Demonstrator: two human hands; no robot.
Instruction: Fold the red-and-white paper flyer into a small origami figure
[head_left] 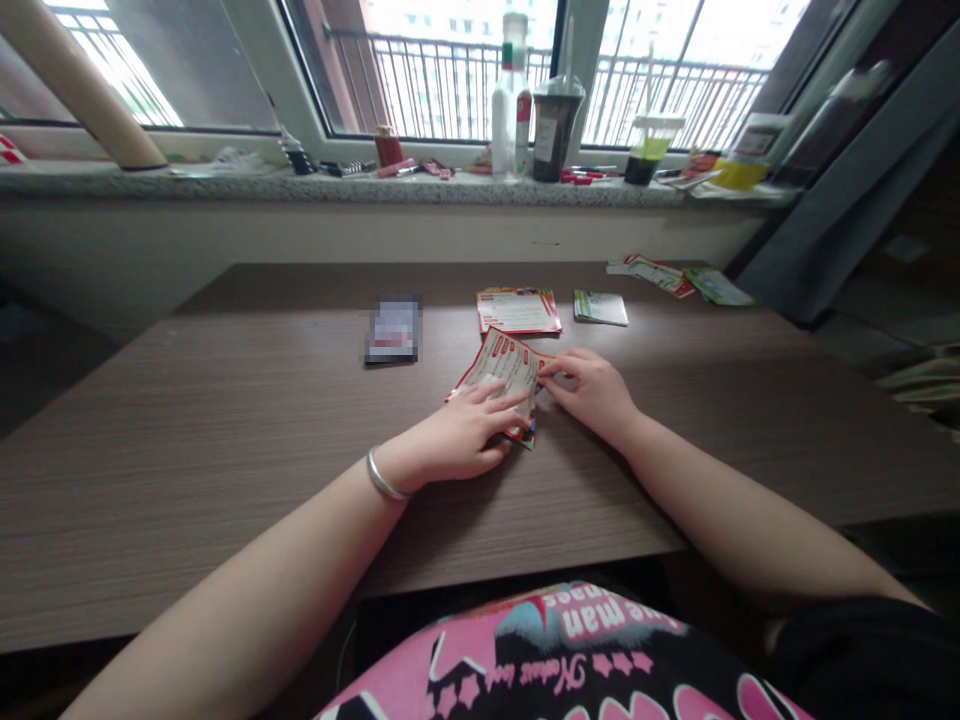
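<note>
Our left hand point(469, 430) lies flat on the leaflet point(504, 360), fingers spread and clasping nothing; our right hand point(589, 388) pinches its edge at three o'clock. On the table point(225, 420), the leaflet looks half-handled, not yet lying flat, while the stack point(521, 312) at twelve and small stack point(600, 307) at two are already gathered. The near edge runs at six; most room opens toward nine, below the blurred slab point(394, 330) at ten.

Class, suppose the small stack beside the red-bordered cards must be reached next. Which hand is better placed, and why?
Probably the right hand: it is nearer the small stack and sits at the right edge of the sheet. The left hand lies farther off, spread over the sheet.
</note>
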